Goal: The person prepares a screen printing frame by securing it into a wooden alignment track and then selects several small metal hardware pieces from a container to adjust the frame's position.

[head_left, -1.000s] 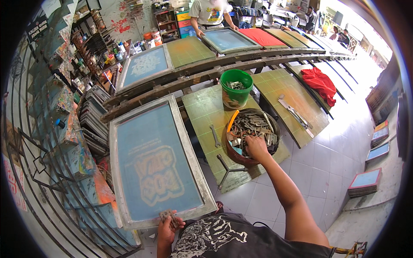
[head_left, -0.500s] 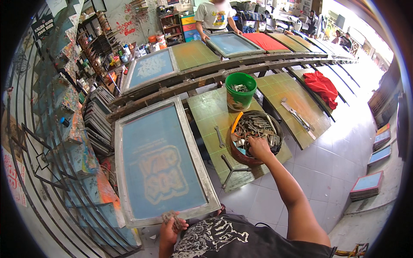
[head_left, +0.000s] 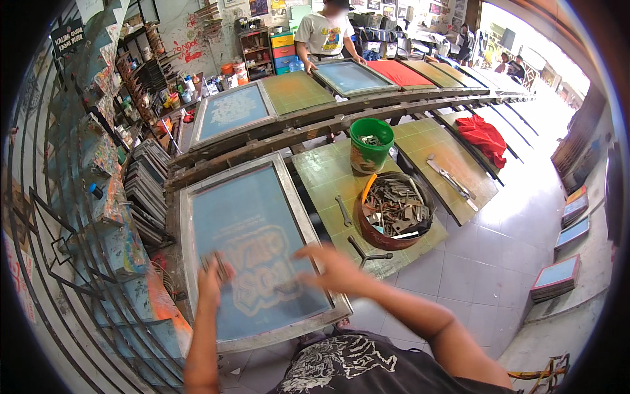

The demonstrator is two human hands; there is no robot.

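Observation:
My left hand (head_left: 214,276) is raised over the left half of a metal-framed blue screen (head_left: 257,198) with pale lettering, shut on small metal pieces (head_left: 222,266). My right hand (head_left: 314,266), blurred, hovers over the screen's right side with fingers apart; a grey smudge below them is too blurred to identify. Beside the screen, a gridded board (head_left: 311,172) carries a round reddish tub (head_left: 394,209) of loose metal parts, a green bucket (head_left: 371,148), a wrench (head_left: 343,210) and a Y-shaped tool (head_left: 361,253).
A co-worker (head_left: 325,36) grips another framed screen (head_left: 348,77) across the long rail (head_left: 420,98). Red cloth (head_left: 480,136) and a long metal tool (head_left: 449,180) lie on boards to the right. Stacked frames (head_left: 147,190) and black metal bars (head_left: 59,262) are at left; framed screens (head_left: 554,279) at right.
My right hand has left the tub and moved left over the screen. My left hand has risen from the screen's near edge toward its middle, still with the metal pieces.

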